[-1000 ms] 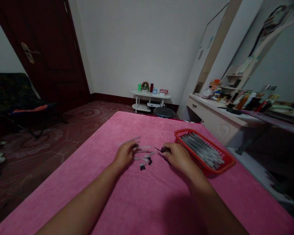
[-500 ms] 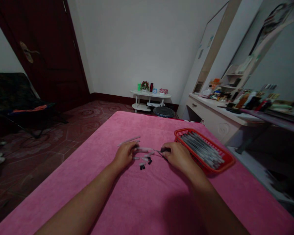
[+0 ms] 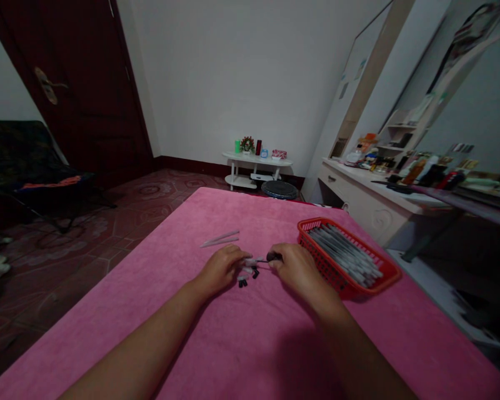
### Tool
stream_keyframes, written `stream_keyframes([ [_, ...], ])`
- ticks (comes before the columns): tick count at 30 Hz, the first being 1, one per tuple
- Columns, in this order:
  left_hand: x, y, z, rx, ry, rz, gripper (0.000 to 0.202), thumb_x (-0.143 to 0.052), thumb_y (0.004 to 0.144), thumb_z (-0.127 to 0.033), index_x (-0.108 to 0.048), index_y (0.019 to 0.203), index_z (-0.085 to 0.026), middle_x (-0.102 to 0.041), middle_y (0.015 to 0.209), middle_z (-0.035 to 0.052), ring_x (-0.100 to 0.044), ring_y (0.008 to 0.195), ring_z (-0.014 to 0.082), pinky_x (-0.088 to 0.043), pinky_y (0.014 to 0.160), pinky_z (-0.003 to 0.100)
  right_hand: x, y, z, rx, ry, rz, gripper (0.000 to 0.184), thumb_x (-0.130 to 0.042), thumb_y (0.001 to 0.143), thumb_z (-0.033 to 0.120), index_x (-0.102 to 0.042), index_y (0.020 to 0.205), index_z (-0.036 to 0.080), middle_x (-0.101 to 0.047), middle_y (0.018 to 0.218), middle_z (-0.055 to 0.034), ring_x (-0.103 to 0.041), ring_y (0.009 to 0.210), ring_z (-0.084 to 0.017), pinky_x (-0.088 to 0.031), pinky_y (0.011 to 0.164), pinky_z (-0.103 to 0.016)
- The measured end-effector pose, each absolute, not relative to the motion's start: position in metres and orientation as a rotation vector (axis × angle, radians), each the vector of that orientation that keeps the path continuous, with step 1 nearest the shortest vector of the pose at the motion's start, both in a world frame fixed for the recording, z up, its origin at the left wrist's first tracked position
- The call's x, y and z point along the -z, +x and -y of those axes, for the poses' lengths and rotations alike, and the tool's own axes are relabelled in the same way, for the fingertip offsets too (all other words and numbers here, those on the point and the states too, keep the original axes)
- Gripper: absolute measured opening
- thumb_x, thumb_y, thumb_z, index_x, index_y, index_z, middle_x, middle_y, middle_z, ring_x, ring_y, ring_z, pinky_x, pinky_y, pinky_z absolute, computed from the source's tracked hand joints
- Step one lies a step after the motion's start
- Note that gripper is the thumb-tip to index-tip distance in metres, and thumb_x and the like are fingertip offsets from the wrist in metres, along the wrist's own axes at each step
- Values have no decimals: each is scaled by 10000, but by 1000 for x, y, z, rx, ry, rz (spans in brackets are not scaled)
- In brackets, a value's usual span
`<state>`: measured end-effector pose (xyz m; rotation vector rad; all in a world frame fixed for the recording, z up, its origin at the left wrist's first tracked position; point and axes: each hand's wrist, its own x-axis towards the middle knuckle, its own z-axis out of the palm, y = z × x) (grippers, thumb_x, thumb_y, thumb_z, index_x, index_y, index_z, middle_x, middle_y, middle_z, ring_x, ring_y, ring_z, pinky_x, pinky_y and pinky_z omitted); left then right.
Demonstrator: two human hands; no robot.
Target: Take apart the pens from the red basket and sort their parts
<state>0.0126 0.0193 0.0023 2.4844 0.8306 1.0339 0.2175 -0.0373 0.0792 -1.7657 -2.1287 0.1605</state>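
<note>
My left hand (image 3: 220,269) and my right hand (image 3: 295,267) meet over the middle of a pink cloth-covered table (image 3: 254,339). The left fingers pinch a pale pen barrel (image 3: 250,261). The right fingers pinch a thin dark pen part (image 3: 272,257) whose tip points into that barrel. Small black caps (image 3: 248,278) lie on the cloth just below the hands. Two pale pen barrels (image 3: 219,239) lie apart to the upper left.
A red basket (image 3: 385,279) full of grey pens stands right of my right hand. A white dresser (image 3: 358,200) with bottles is beyond the table's right edge. A dark door (image 3: 83,94), a chair (image 3: 29,166) and a small white shelf table (image 3: 256,169) stand further off.
Both hands have drawn together; the pale barrel was lifted from the loose pieces by my left hand, and the right hand's dark part now meets it.
</note>
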Motion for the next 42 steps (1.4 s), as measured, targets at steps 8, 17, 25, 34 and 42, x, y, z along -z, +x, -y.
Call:
stream_keyframes([
  [8,-4,12,-19,-1069,2422,-832,252,-479,896,-194,-685,1039,-175,-637,803,77,-552,769,182,-410,707,298,-87,214,40,-182,-1773,2106,139,-606,760,166,-720,823,215,-724,812,-39,-633,732,-160,-372,641,-247],
  [17,-5,22,-9,-1033,2384,-773,246,-503,867,-152,-690,1021,-192,-647,812,67,-571,776,173,-416,693,277,-75,203,37,-314,-1631,2048,85,-630,763,184,-704,801,199,-709,792,-34,-622,731,-156,-408,667,-238],
  [25,-10,8,-26,-1595,1676,-1027,159,-535,845,-233,-677,893,-180,-682,841,51,-634,839,193,-487,793,318,-87,209,34,-97,-1339,1620,147,-575,847,256,-657,925,163,-667,927,-78,-607,864,-184,-452,799,-289],
  [34,-4,-6,-45,-1811,994,-849,327,-708,744,-393,-640,950,-148,-648,818,24,-612,735,105,-497,731,232,-52,193,32,-366,-1493,2077,193,-560,795,91,-718,852,186,-692,892,-46,-623,833,-147,-435,756,-232],
  [42,-1,-5,-47,-1782,892,-790,322,-731,728,-364,-642,953,-152,-644,813,13,-613,709,91,-515,721,236,-41,176,42,-344,-1511,2361,190,-580,807,115,-724,885,211,-693,929,-52,-624,903,-167,-414,814,-239],
])
